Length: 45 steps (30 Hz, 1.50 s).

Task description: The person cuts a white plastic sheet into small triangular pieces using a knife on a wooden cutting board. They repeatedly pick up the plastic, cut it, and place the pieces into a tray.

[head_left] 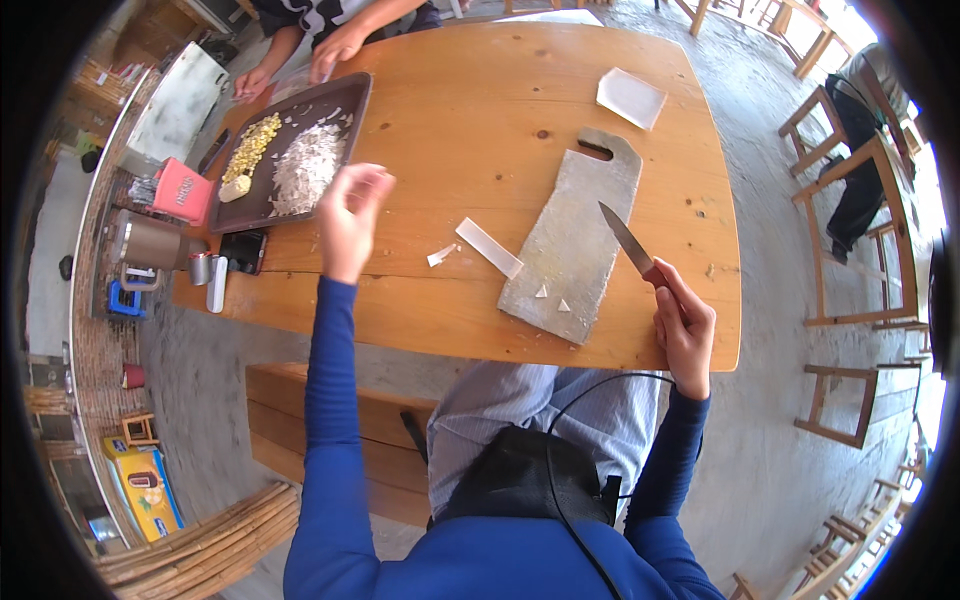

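Observation:
My right hand point(685, 325) grips a small knife point(628, 238) by its reddish handle, blade pointing up and left beside the worn grey cutting board point(575, 230). Two little white triangular bits point(563, 305) lie on the board's near part. My left hand point(352, 215) is raised at the near right corner of a dark tray point(348, 88), slightly blurred, fingers curved and apart with nothing visible in them. The tray holds a heap of thin white pieces point(305, 172) and a row of yellow pieces point(252, 150). A white strip point(488, 248) touches the board's left edge, near small white scraps point(442, 256).
A white squarish slab or dish point(632, 98) lies at the table's far right. Across the table, another person's hands point(335, 52) are by the tray. A pink box point(182, 192), a metal jug point(150, 243) and a can point(200, 268) stand left. A wooden bench point(330, 440) is below.

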Tool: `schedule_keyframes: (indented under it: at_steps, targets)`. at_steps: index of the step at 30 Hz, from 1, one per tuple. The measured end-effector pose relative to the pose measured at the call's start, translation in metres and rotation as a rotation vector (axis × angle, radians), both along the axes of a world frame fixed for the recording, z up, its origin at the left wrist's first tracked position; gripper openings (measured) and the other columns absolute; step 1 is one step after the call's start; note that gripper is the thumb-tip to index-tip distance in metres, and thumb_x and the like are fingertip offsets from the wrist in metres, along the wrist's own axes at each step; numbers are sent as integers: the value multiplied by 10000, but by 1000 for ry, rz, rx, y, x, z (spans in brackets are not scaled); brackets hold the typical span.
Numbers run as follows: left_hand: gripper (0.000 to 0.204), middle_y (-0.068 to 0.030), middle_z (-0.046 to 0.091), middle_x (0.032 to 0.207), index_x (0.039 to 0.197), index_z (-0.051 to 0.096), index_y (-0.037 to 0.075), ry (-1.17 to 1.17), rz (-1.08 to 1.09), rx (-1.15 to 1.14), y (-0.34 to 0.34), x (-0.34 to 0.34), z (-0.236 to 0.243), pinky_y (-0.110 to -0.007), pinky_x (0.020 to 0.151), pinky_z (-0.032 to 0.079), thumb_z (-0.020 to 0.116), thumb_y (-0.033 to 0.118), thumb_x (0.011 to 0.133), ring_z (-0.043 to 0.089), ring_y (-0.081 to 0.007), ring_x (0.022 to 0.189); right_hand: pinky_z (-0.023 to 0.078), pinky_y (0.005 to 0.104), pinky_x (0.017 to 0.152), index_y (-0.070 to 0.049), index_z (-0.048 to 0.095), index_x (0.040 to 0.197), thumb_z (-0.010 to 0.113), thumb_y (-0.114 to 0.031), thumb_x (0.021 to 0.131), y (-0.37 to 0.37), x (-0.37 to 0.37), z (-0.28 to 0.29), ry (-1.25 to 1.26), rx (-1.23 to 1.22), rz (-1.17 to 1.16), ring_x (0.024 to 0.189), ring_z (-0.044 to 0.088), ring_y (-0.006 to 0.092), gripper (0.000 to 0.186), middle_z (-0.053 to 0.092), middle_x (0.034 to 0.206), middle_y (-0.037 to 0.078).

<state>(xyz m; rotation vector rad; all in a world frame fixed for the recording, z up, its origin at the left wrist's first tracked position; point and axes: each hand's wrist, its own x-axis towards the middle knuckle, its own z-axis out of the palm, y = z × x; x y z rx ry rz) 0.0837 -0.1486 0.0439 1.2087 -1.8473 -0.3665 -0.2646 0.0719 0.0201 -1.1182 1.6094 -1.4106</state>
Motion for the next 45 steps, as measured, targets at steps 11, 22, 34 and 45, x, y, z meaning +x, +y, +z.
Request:
schedule_keyframes:
  at_steps: [11, 22, 34, 45]
  targets:
    - [186, -74, 601, 933, 936, 652, 74, -357, -432, 147, 122, -104, -2, -412, 850, 469, 745, 197, 833, 580, -295, 957, 354, 177, 542, -8, 606, 1338, 547, -16, 986, 1, -1, -3, -56, 3, 15, 628, 394, 11, 358, 679, 1007, -21]
    - [103, -97, 608, 885, 887, 596, 43, -289, -515, 238, 122, -110, 1, -416, 820, 476, 687, 31, 841, 589, -309, 917, 340, 171, 526, -8, 606, 1338, 554, -5, 980, 0, 0, -4, -70, -8, 22, 617, 388, 3, 362, 689, 1022, -22]
    - [136, -63, 610, 892, 907, 601, 54, -376, -548, 159, 126, -126, -1, -405, 817, 482, 712, 75, 832, 594, -285, 903, 350, 175, 530, -4, 600, 1342, 549, -7, 984, 1, -2, -5, -86, -4, 25, 619, 397, 6, 362, 694, 1057, -10]
    - [157, -87, 595, 854, 881, 570, 43, -340, -688, 145, 122, -123, 3, -401, 762, 503, 710, 12, 817, 607, -288, 848, 349, 177, 534, -12, 607, 1339, 552, -8, 984, 1, 0, -2, -68, -2, 21, 623, 391, 9, 359, 683, 1027, -18]
